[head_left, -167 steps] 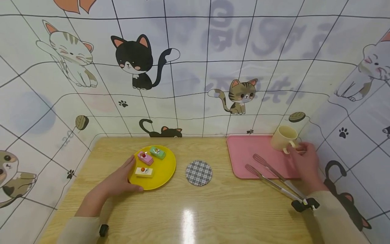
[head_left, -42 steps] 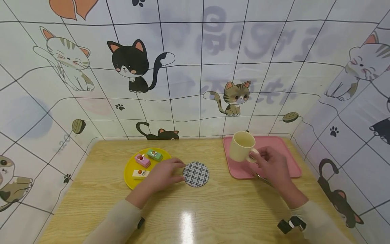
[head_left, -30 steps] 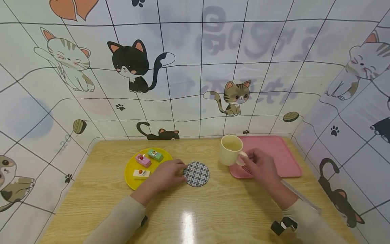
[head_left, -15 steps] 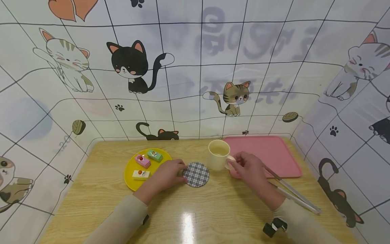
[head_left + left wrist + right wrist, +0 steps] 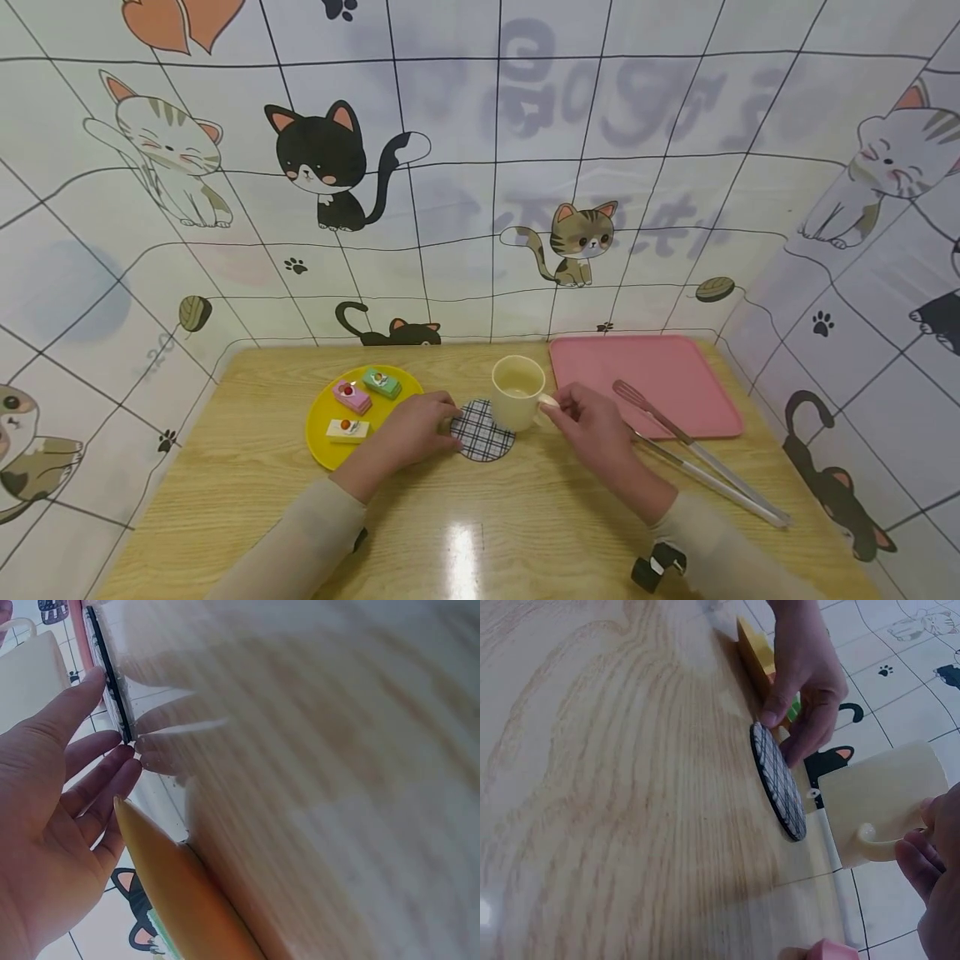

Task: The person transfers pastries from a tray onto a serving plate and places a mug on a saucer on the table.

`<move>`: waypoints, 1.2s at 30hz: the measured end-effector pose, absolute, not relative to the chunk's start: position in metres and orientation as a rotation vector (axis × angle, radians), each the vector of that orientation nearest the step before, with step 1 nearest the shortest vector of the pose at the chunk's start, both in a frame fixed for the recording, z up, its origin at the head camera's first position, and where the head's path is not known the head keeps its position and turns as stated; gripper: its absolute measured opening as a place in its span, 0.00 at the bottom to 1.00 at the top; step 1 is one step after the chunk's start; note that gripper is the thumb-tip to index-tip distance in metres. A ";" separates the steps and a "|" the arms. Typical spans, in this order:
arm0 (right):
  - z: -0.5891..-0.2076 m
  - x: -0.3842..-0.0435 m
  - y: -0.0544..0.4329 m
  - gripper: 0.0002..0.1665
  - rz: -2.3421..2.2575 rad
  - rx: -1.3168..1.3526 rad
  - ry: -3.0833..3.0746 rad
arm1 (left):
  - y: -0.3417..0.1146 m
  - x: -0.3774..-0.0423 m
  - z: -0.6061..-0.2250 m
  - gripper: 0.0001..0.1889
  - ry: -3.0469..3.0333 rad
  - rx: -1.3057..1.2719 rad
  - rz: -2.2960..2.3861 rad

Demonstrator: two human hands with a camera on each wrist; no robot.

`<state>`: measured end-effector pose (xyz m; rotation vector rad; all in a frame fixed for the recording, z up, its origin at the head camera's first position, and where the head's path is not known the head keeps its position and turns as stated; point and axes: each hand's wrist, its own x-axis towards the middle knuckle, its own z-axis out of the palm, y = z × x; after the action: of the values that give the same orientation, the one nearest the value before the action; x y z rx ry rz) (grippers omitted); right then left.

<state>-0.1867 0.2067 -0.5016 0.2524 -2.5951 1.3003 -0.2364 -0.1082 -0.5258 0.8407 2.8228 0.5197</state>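
Observation:
In the head view, my right hand [image 5: 596, 425] pinches the handle of a cream mug [image 5: 517, 392]. The mug hangs partly over the right side of a round plaid coaster [image 5: 476, 433]; a gap separates the mug [image 5: 885, 802] from the coaster [image 5: 780, 784] in the right wrist view. My left hand [image 5: 416, 429] reaches to the coaster's left edge, where thumb and fingertips touch it. In the left wrist view, the left hand [image 5: 60, 802] has loosely extended fingers, the coaster [image 5: 109, 675] at their tips and the yellow plate's rim [image 5: 187, 892] beside them.
The yellow plate [image 5: 318, 446] bears toy cake slices [image 5: 347, 430] at left, partly behind my left hand. A pink tray [image 5: 675, 367] lies back right. Long metal tongs with wire-loop tips [image 5: 712, 462] rest across its front edge. A cat-print wall [image 5: 465, 192] stands behind the table [image 5: 420, 533].
My right hand has lifted the mug off the pink tray and carried it left to the coaster. My left hand went from the plate to the coaster's edge and has since stayed there.

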 end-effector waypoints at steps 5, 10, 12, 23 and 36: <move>-0.508 -0.186 0.198 0.09 1.291 0.259 -2.614 | -0.108 -0.237 -0.525 0.28 2.817 0.819 0.537; -0.514 -0.185 0.190 0.09 1.258 0.304 -2.608 | -0.107 -0.236 -0.523 0.27 2.810 0.807 0.557; -0.516 -0.185 0.188 0.09 1.273 0.319 -2.600 | -0.107 -0.236 -0.523 0.27 2.811 0.806 0.562; -0.520 -0.183 0.178 0.09 1.308 0.333 -2.582 | -0.107 -0.236 -0.521 0.27 2.805 0.804 0.589; -0.524 -0.178 0.173 0.09 1.341 0.301 -2.651 | -0.106 -0.239 -0.525 0.26 2.815 0.794 0.569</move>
<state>-0.1776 0.1733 -0.5244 0.3013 -2.6507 1.3410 -0.2389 -0.1064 -0.5246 0.7941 2.8146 0.5693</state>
